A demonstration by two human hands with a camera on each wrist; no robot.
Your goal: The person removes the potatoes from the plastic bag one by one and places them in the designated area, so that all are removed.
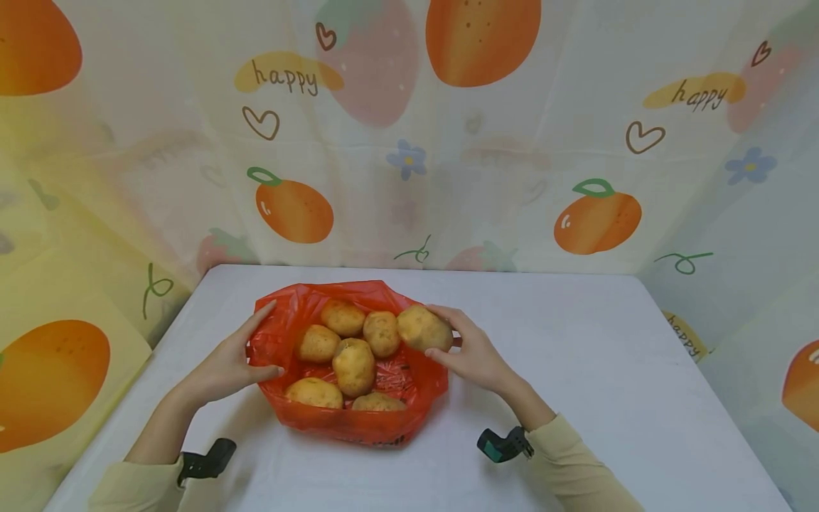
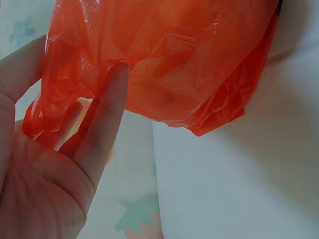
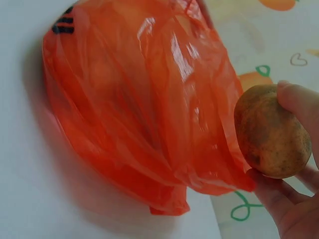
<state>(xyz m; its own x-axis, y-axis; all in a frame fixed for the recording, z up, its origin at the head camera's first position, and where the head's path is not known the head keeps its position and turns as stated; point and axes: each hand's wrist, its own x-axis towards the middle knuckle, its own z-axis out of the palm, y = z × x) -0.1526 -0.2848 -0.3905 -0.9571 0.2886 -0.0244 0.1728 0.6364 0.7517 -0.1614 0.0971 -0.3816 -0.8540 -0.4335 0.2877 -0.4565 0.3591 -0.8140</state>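
Note:
A red plastic bag [image 1: 425, 391] stands on the table with its mouth spread wide and several potatoes [image 1: 355, 366] inside. At the bag's left rim, my left hand [image 1: 220, 366] holds the plastic between thumb and fingers; some fingers show through the film in the left wrist view. My right hand [image 1: 476, 352] grips one potato [image 3: 271, 132] between thumb and fingers at the bag's right rim. In the head view that potato overlaps the rim, high beside the others. Part of the lowest potato [image 1: 379, 402] is hidden by the bag's front wall.
The white table [image 1: 563, 341] extends to the right of the bag and in front of it. Behind it hangs a cloth [image 1: 448, 199] printed with fruit, hearts and words. Dark straps with small devices [image 1: 505, 444] sit on both wrists.

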